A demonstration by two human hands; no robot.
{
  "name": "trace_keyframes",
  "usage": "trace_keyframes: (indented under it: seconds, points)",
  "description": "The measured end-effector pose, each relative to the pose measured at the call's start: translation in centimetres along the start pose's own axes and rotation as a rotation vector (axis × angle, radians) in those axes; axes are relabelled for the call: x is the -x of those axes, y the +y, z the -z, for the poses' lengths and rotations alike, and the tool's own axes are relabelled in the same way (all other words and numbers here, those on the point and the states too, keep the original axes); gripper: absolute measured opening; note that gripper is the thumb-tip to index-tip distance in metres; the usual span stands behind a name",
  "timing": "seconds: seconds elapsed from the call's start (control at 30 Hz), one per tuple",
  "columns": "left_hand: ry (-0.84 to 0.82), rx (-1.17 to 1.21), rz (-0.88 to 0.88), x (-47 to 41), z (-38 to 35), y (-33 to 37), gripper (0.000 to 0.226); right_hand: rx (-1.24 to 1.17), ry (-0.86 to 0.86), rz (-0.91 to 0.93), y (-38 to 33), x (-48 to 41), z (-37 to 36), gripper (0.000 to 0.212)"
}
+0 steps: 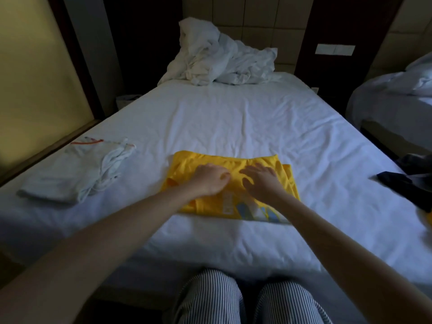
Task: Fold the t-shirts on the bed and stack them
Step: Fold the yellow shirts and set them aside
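Yellow folded cotton t-shirt (187, 161) lies on white-sheeted bed (233, 118), near the foot edge, mid-width. Left grip (210, 180) and right grip (259, 181) rest on top of it, side by side. Left of it, well apart: white cloth t-shirt with orange trim (65, 176). Right of it, at bed edge: dark crumpled garment (406, 181). Behind it, at bed head: crumpled white duvet (217, 59). Further right: second bed (385, 101). In front of it, below foot edge: striped-trouser knees (210, 298).

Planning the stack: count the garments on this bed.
3: yellow t-shirt mid-bed, white t-shirt at left, dark garment at right edge; more may hide beyond the frame.
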State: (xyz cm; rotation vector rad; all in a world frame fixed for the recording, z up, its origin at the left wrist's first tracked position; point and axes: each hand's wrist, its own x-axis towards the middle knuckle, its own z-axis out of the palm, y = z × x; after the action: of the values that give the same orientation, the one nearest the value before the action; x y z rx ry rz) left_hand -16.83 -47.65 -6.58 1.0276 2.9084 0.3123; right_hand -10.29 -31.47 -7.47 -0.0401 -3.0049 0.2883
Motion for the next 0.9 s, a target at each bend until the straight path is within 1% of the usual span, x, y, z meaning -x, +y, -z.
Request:
trace_keyframes:
  seconds: [0.03,0.07,0.13,0.17,0.23,0.37,0.43,0.57,0.6,0.63,0.67,0.7,0.73,0.77,0.8,0.87,0.9]
  points:
    - [-0.086,-0.110,-0.025,-0.8,-0.8,0.1,0.044,0.043,-0.072,-0.006,0.5,-1.0,-0.8,0.043]
    - [-0.150,-0.166,-0.021,-1.7,-1.5,-0.5,0.046,0.061,-0.125,-0.031,1.3,-1.9,-1.4,0.043]
    - [-0.207,-0.139,0.077,-2.8,-1.7,-3.3,0.053,0.057,-0.157,-0.107,3.6,-3.1,-2.0,0.045]
    - [-0.208,-0.101,0.138,-3.2,-1.9,-5.0,0.056,0.034,-0.137,-0.148,4.7,-3.4,-2.2,0.046]
    - [-0.181,-0.067,0.204,-3.6,-2.3,-7.4,0.058,0.006,-0.093,-0.211,6.3,-4.0,-2.7,0.048]
    - [-0.106,-0.044,0.208,-3.7,-3.2,-7.8,0.059,0.032,-0.059,-0.245,6.7,-4.5,-3.7,0.049]
    - [-0.114,-0.039,0.219,-3.7,-3.0,-7.8,0.059,0.027,-0.087,-0.244,6.6,-4.7,-3.5,0.050]
    - [-0.175,0.027,0.259,-3.1,-1.7,-6.6,0.058,0.061,-0.210,-0.254,6.1,-5.4,-2.0,0.053]
    - [-0.139,0.062,0.267,-2.5,-1.5,-5.9,0.057,0.097,-0.205,-0.239,5.8,-5.6,-1.5,0.053]
    - [-0.057,0.106,0.271,-1.8,-1.4,-5.2,0.056,0.134,-0.171,-0.205,5.4,-5.8,-1.0,0.052]
    - [0.078,0.166,0.270,-0.7,-1.4,-4.6,0.052,0.154,-0.118,-0.156,4.9,-6.2,-0.5,0.050]
    - [0.233,0.232,0.271,0.4,-1.3,-4.0,0.043,0.147,-0.067,-0.095,4.2,-6.7,-0.1,0.048]
    - [0.345,0.289,0.293,1.6,-1.4,-3.6,0.034,0.117,-0.040,-0.037,3.4,-7.4,0.2,0.048]
    - [0.374,0.317,0.339,2.8,-1.3,-3.4,0.029,0.080,-0.042,0.013,2.5,-8.1,0.6,0.048]
    - [0.332,0.306,0.403,3.9,-1.1,-3.3,0.031,0.055,-0.061,0.058,1.6,-8.9,0.7,0.049]
    - [0.177,0.207,0.543,5.6,-1.0,-3.7,0.050,0.041,-0.119,0.110,0.0,-10.1,0.6,0.054]
    - [0.138,0.157,0.599,6.4,-1.0,-4.0,0.060,0.039,-0.148,0.106,-0.7,-10.5,0.5,0.059]
